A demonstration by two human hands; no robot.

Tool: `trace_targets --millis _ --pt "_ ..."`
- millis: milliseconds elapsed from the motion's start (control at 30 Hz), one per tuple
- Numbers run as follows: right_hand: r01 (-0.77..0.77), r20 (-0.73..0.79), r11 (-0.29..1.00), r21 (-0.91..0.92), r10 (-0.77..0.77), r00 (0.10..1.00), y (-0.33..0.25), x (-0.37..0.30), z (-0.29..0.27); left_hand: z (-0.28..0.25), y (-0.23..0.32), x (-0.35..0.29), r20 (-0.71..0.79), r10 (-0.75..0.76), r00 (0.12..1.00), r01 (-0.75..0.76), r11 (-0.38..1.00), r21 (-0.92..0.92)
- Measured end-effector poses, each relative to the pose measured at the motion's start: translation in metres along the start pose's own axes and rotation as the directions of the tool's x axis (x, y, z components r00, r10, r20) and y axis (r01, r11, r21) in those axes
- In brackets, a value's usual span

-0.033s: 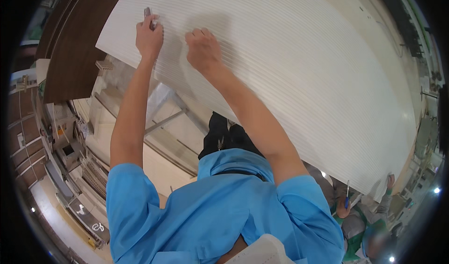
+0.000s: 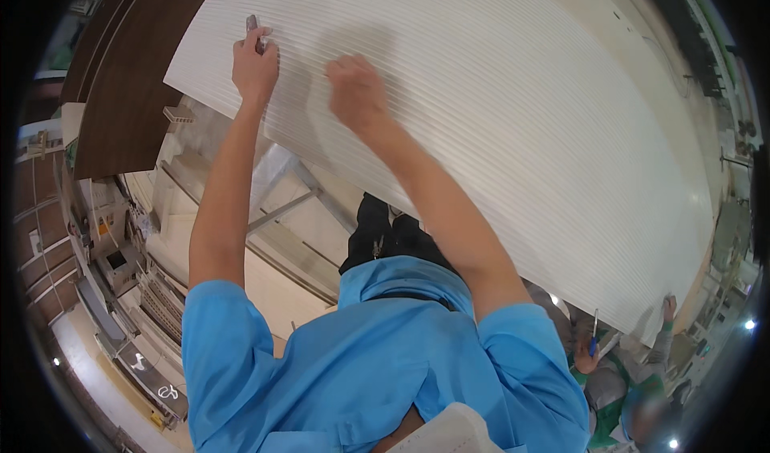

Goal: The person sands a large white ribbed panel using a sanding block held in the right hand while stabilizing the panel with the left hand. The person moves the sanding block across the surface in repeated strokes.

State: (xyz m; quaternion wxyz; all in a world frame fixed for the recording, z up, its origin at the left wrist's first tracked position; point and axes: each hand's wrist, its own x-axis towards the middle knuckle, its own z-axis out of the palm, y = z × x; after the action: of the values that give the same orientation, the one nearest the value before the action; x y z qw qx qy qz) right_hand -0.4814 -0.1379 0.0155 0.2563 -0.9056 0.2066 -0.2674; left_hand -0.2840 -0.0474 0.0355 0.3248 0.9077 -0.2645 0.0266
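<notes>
A large white panel [image 2: 513, 132] with fine parallel ridges spreads out in front of me. My left hand [image 2: 255, 72] is closed round a small, dark, slim hand tool [image 2: 253, 24] near the panel's left end; its exact kind is not clear. To the right of it, my right hand [image 2: 358, 92] is over the panel with its fingers curled in. It is slightly blurred, and whatever it may hold is hidden beneath the fingers. The hand's shadow falls on the ridges around it.
Dark brown boards [image 2: 132, 76] lie past the panel's left end. Below is a metal frame [image 2: 289, 204] above pale boards. At lower right, a co-worker [image 2: 613, 397] holds a blue-handled tool [image 2: 594, 342], another hand touching the panel's corner.
My right hand has moved a little to the right and toward me over the panel. My left hand with the dark tool has hardly shifted.
</notes>
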Motion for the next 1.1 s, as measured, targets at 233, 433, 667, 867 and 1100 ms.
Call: trace_targets --millis 233,433,667,867,1100 --pt "-0.191 -0.192 0.933 -0.306 0.136 0.972 0.077 -0.226 -0.227 0.004 -0.003 0.012 0.011 0.001 1.0 -0.001 0.999 0.046" --pt "-0.556 -0.062 0.827 -0.083 0.553 0.831 0.059 -0.213 -0.26 0.004 0.0 0.013 0.012 -0.004 1.0 0.004 0.998 0.065" --pt "-0.293 0.081 0.896 -0.333 0.336 0.938 0.063 -0.196 -0.24 0.006 -0.003 0.012 0.011 0.001 1.0 -0.002 0.998 0.067" --pt "-0.264 0.109 0.879 -0.398 0.331 0.937 0.062 -0.182 -0.23 0.009 -0.008 0.01 -0.035 0.029 0.999 -0.028 0.999 0.025" --pt "0.092 0.079 0.985 -0.144 -0.081 0.994 0.037 -0.051 -0.094 0.007 -0.001 0.011 0.009 -0.056 0.998 0.056 0.998 0.011"
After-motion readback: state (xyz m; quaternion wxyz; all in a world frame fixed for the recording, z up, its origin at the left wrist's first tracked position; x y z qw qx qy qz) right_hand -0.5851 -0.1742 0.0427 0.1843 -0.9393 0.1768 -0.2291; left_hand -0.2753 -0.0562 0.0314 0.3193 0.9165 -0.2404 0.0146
